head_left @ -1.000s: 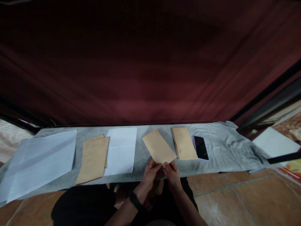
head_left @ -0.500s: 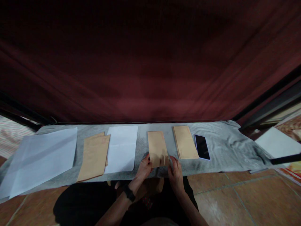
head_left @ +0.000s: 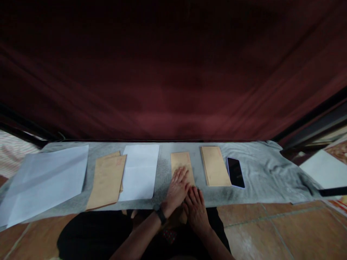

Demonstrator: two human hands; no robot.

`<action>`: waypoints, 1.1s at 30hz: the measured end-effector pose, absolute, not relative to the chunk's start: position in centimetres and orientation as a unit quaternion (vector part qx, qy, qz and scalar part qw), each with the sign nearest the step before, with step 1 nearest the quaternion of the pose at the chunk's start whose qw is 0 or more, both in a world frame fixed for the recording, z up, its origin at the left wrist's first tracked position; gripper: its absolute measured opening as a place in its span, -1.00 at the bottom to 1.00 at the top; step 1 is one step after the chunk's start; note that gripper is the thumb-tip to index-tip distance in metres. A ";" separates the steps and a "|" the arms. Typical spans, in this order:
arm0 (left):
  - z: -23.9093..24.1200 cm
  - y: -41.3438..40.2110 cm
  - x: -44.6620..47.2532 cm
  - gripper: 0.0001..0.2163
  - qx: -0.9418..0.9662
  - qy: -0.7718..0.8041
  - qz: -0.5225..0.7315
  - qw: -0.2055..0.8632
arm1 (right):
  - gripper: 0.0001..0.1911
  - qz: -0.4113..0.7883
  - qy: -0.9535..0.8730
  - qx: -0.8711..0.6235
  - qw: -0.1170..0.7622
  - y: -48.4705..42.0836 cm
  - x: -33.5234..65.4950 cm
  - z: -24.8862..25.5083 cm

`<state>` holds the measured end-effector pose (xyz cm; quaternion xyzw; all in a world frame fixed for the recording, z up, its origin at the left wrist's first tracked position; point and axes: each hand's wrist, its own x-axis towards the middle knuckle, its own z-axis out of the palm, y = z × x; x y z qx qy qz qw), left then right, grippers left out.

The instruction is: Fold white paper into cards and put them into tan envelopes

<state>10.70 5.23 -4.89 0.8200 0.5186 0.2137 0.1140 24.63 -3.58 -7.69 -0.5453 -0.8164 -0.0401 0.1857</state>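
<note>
A brown paper envelope lies on the grey cloth in front of me, its lower part covered by my hands. My left hand, with a dark watch at the wrist, rests flat on the envelope with the fingers stretched out. Beside it, my right hand lies with its fingers extended over the envelope's lower right end. To the right is a small stack of brown envelopes. On the left, more brown envelopes partly overlap a white sheet of paper.
A phone with a dark screen touches the right envelope stack. Large white sheets lie at the far left. The grey cloth covers the narrow surface; a dark red hanging rises behind it. Tiled floor shows in front.
Both hands have moved from the middle envelope's side edges onto its face. My left hand now lies flat across it, and my right has come in to its lower end.
</note>
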 end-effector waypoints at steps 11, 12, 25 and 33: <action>-6.3 13.9 12.3 -0.51 0.827 0.545 0.127 0.057 | -0.39 0.005 -0.803 -0.562 0.196 -3.6 24.5 -7.3; -6.3 14.3 12.4 -0.50 0.826 0.547 0.124 0.058 | -0.39 0.011 -0.799 -0.566 0.200 -3.6 24.4 -7.3; -5.4 9.5 9.3 -0.52 0.910 0.395 0.095 0.086 | -0.39 0.037 -0.813 -0.545 0.200 -3.8 24.9 -8.8; -4.3 5.6 7.8 -0.41 0.922 0.360 0.103 0.101 | -0.49 0.054 -0.813 -0.541 0.209 -3.9 25.0 -7.9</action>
